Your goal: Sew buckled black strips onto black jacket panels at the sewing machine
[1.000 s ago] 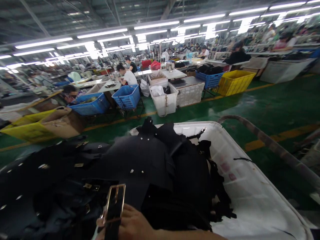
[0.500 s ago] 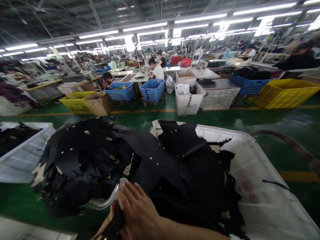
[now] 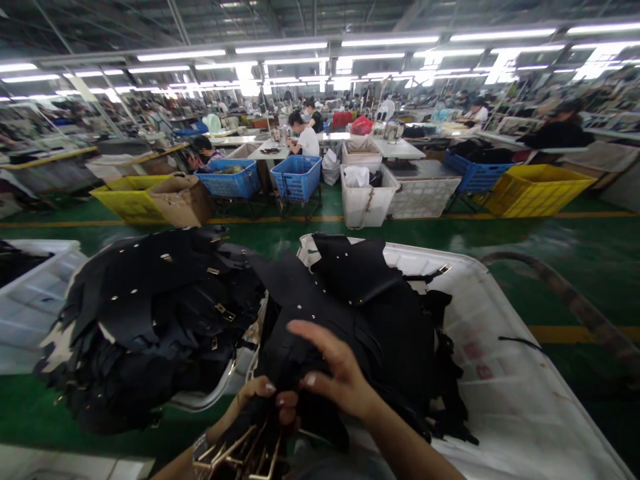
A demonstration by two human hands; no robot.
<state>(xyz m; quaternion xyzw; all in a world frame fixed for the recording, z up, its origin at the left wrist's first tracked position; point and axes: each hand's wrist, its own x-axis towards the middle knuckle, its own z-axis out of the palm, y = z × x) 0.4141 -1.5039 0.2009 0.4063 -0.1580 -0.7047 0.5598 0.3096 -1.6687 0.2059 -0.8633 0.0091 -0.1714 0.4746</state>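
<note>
At the bottom centre, my left hand [image 3: 255,395] is closed round a bunch of black straps with gold-coloured metal buckles [image 3: 245,453]. My right hand [image 3: 340,373] is just to its right, thumb and index finger apart, over black pieces; its lower fingers are partly hidden, and whether they grip anything does not show. Beneath and beyond both hands, flat black pieces with small metal studs [image 3: 320,307] lie heaped in a large white bin [image 3: 520,373]. To the left, another heap of black pieces [image 3: 150,313] with buckles overflows a white bin [image 3: 205,402].
A third white bin [image 3: 35,300] stands at the far left. A thick hose [image 3: 565,287] curves over the green floor at right. Beyond the yellow floor line are blue crates [image 3: 297,177], yellow bins [image 3: 540,190], a white bin [image 3: 370,197] and people seated at sewing tables.
The right hand has lifted and opened its thumb and index finger. My left hand has come up into view with the buckled straps. The camera view has shifted slightly.
</note>
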